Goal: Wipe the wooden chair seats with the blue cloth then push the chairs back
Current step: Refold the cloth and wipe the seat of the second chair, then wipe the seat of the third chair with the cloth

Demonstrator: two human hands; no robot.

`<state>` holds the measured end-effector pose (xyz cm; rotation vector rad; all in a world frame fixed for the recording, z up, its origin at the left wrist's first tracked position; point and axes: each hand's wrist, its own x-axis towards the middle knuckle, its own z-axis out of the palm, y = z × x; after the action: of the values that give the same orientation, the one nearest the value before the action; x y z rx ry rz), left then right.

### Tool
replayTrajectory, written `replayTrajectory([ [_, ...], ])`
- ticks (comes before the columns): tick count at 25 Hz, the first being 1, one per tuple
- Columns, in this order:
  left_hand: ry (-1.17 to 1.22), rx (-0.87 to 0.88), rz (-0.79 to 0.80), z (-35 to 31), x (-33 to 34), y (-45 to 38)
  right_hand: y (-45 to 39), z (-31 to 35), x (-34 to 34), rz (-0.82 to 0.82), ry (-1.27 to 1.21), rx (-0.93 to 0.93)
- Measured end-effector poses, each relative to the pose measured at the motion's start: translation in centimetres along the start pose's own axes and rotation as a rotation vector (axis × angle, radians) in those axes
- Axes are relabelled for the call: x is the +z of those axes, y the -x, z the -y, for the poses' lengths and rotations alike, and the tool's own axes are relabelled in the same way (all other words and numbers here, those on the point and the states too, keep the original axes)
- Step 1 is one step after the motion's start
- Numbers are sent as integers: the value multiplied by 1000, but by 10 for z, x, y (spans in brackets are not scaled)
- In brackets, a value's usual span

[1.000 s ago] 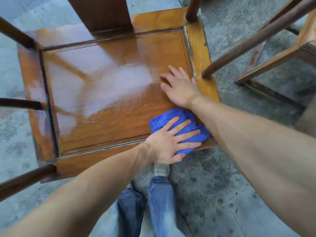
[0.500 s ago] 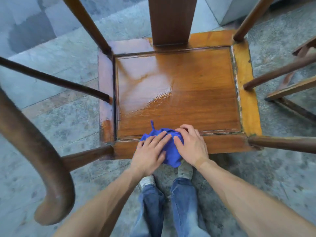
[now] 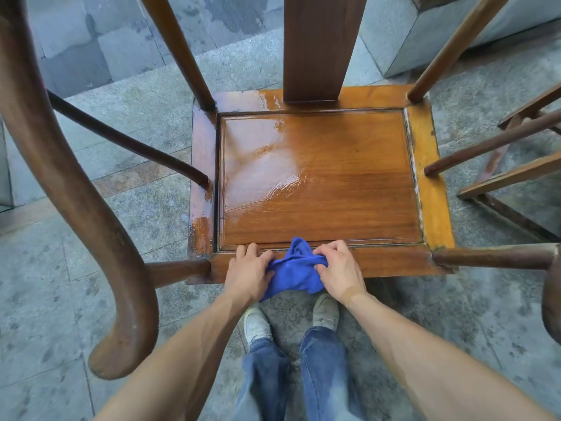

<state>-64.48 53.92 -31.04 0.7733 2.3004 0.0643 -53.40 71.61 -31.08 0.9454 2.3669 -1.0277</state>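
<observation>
A wooden chair (image 3: 321,177) stands on grey stone paving (image 3: 136,123), its seat (image 3: 318,189) shiny and wet across the left half. At the seat's front edge both hands bunch a blue cloth (image 3: 296,270) between them: the left hand (image 3: 249,273) grips its left side, the right hand (image 3: 340,271) pinches its right. Below are jeans (image 3: 303,375) and two shoes. A second chair's frame (image 3: 516,174) stands to the right.

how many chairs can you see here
2. One chair stands in front of the person, its seat under both hands; part of a second chair shows at the right edge. Others may lie out of view.
</observation>
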Motion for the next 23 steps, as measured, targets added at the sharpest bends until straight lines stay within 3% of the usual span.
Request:
replayTrajectory([
  [3, 239, 18, 11, -2, -4, 19, 20, -3, -15, 33, 90, -121],
  [5, 349, 46, 26, -10, -20, 35, 37, -1, -37, 26, 18, -198],
  [10, 476, 191, -211, -45, -103, 88, 99, 41, -129, -139, -17, -374],
  [17, 556, 410, -388, -117, -261, 163, 205, 118, -284, -333, 187, -569],
  [23, 458, 759, -388, -218, -357, 207, 297, 135, -408, -620, 322, -572],
])
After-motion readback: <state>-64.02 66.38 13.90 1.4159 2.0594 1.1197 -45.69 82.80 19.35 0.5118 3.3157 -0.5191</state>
